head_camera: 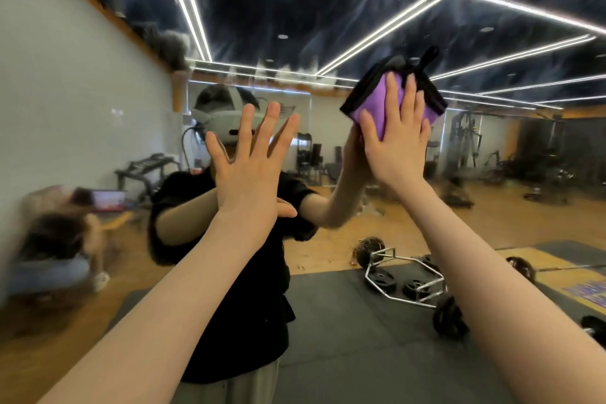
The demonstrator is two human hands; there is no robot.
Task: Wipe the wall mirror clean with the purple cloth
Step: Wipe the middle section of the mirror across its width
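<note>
Mirror glass point(492, 157) fills the view ahead, reflecting a gym floor with a hex barbell point(406, 275) on a dark mat, and at the left the left hand point(249, 167) is raised before it with fingers straight and spread, holding nothing. Further right and higher, the right hand point(398, 138) presses flat, fingers straight and pointing up, on the purple cloth point(377, 105), a folded black-edged pad against the glass, its long axis tilting down toward the right
</note>
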